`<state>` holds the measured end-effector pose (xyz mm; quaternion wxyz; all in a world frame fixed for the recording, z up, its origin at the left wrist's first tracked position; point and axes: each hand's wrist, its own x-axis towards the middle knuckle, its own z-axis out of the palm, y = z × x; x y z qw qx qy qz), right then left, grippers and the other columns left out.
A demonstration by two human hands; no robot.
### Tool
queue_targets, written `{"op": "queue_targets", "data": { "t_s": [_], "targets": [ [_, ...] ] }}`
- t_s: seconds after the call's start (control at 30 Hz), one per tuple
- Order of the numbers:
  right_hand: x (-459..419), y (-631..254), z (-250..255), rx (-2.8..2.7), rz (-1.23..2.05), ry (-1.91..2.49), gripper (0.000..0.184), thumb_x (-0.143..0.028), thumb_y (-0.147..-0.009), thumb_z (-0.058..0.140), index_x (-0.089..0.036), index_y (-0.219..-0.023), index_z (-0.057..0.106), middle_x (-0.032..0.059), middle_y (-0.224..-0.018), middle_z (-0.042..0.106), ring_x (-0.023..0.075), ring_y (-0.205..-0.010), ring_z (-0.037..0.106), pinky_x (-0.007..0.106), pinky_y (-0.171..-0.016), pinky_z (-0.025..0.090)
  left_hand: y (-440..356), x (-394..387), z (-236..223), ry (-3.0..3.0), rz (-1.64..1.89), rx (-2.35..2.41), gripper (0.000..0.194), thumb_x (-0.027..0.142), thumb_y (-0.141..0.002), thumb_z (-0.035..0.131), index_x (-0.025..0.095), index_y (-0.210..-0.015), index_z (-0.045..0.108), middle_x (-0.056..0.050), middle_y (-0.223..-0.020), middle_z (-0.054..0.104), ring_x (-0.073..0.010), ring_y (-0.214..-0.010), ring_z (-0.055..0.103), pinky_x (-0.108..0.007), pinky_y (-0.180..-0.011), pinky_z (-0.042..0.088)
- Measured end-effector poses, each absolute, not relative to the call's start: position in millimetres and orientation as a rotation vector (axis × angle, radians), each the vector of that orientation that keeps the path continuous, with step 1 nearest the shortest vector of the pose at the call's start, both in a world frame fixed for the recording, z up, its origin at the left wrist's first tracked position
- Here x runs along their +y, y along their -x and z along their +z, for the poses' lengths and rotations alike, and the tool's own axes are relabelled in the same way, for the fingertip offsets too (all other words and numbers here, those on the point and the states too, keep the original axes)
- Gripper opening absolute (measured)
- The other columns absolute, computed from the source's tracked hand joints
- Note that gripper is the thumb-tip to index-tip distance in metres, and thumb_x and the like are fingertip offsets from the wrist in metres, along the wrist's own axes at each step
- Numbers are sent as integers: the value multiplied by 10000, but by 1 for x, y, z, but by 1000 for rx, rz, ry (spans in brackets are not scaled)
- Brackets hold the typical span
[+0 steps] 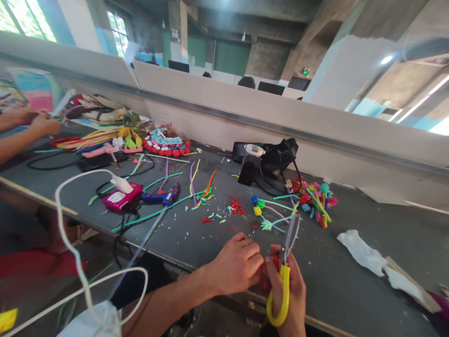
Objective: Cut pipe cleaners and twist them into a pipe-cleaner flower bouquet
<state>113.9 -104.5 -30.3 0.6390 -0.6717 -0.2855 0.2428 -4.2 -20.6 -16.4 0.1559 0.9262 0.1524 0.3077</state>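
Note:
Scissors with yellow handles (286, 283) rest in my right hand (296, 295), their blades pointing away from me. That hand also pinches a red fuzzy piece (274, 259), partly covered by the fingers. My left hand (238, 262) is closed, with its fingertips on the red piece beside my right thumb. Beyond my hands lie pompom-tipped pipe cleaners, among them a yellow pompom (257, 211) and a light green tuft (266, 225). Small red clippings (236, 206) are scattered on the dark table (336, 276).
A blue glue gun (163, 196) and a pink power block (121, 199) with a white cable (61, 220) are at left. Behind stand a phone (249, 169) and a black bag (280, 159). A pipe-cleaner bouquet (317, 201) lies right. Another person's hands (42, 124) work far left.

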Motion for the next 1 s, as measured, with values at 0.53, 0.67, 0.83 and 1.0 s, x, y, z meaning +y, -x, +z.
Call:
{"op": "queue_targets", "data": {
  "t_s": [0.53,0.67,0.83,1.0],
  "targets": [
    [-112,-95,-61,-1385,-68,1696,337,-434,-920,570,-154,-1094,635,59,-853,713,156,-675,682,221,-627,519,7,-12,16,-409,904,349,115,181,-684,756,122,-702,660,2,-668,594,-99,-630,531,-239,-634,427],
    [-112,-97,-64,-1409,-106,1708,327,-427,-935,555,-157,-1110,618,64,-893,714,161,-731,695,222,-671,523,7,-15,16,-421,902,340,114,183,-708,747,122,-694,651,12,-649,577,-89,-613,525,-227,-607,413],
    [-112,-99,-66,-1418,-151,1732,333,-441,-947,532,-160,-1100,625,56,-875,722,166,-734,705,223,-664,523,6,-17,16,-417,894,360,127,191,-709,752,122,-691,648,16,-633,571,-85,-594,518,-223,-587,402],
    [-111,-98,-66,-1436,-197,1698,293,-395,-956,535,-155,-1094,630,54,-850,730,153,-703,708,208,-652,520,4,-20,17,-393,900,392,129,205,-709,761,126,-716,660,11,-655,585,-90,-607,531,-226,-595,412]
  ]
}}
